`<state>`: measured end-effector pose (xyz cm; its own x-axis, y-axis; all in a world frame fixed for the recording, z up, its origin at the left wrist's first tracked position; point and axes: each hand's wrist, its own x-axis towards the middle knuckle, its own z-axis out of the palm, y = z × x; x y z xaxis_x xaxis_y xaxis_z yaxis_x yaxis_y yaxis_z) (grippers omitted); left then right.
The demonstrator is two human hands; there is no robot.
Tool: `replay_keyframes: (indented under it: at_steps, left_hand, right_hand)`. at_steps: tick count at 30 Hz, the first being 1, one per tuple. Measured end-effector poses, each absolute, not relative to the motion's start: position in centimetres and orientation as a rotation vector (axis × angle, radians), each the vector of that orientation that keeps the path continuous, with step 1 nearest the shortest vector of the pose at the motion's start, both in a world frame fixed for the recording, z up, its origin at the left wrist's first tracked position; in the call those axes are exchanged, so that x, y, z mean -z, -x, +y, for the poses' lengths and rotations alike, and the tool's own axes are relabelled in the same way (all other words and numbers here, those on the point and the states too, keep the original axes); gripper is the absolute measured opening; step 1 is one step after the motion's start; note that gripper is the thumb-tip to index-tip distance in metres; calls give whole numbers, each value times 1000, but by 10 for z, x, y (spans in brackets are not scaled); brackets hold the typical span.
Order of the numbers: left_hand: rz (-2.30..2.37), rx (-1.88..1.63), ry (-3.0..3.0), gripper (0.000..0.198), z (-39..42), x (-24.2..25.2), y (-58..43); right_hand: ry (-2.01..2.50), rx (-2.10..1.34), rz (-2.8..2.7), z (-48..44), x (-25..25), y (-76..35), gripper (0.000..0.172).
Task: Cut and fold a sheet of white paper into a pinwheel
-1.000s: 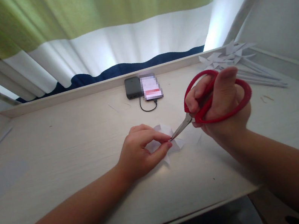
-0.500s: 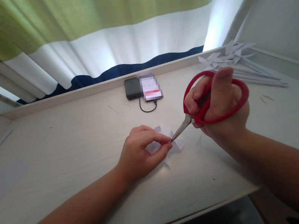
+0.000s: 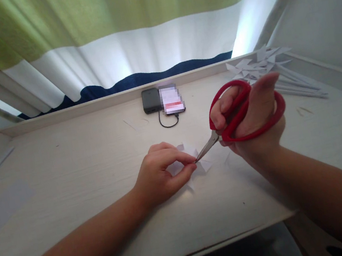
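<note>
My right hand [image 3: 247,111] is wrapped round the handles of red scissors [image 3: 234,126], which point down to the left with the blades together or nearly so. Their tip meets the pinched thumb and forefinger of my left hand [image 3: 165,172]. Beneath those fingers a folded white paper shape [image 3: 203,165] with pointed tips lies on the white desk [image 3: 98,166]. Whatever my left fingertips pinch at the scissors' tip is too small to name.
A black power bank [image 3: 151,100] and a phone [image 3: 171,99], joined by a cable, lie at the back. Paper pinwheels [image 3: 255,65] with white sticks [image 3: 302,87] are piled back right. A flat paper sheet [image 3: 5,208] lies left. Small scraps dot the desk.
My right thumb has lifted and stretched out more over the scissors' handle. My left hand and the scissors' tip have stayed in place.
</note>
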<state>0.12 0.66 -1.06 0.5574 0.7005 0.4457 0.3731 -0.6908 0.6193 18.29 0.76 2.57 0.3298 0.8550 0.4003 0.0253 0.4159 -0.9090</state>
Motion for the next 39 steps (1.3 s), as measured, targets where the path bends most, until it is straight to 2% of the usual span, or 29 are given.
replay_keyframes:
  at_steps: [6,13,23,26,33,38,39]
  left_hand:
    - [852,-959,-2337,8,7,10,-3]
    - [849,-979,-2339,8,7,10,-3]
    - [846,-1011,-2338,7,8,12,-2]
    - [852,-1020,-2334,7,8,14,-1]
    - [874,-932,-2314,13,10,14,3]
    - [900,-910,-2295,14,11,17,5]
    - [906,-905,-2290,15,11,17,5]
  right_hand:
    - [936,-707,-1089,8,-25,-186,61]
    - [1006,-831,-1282,1,-38,-201,53]
    - [1041,-495,-1072,7,-30,-185,56]
    - [1106,-371,-1175,11,-34,-198,55]
    - [1462,42,-2116,32,-34,-239,24]
    - [1677,-36,-2496,46,-20,-250,5]
    - [1721,-86,-2546,47,-18,-251,8]
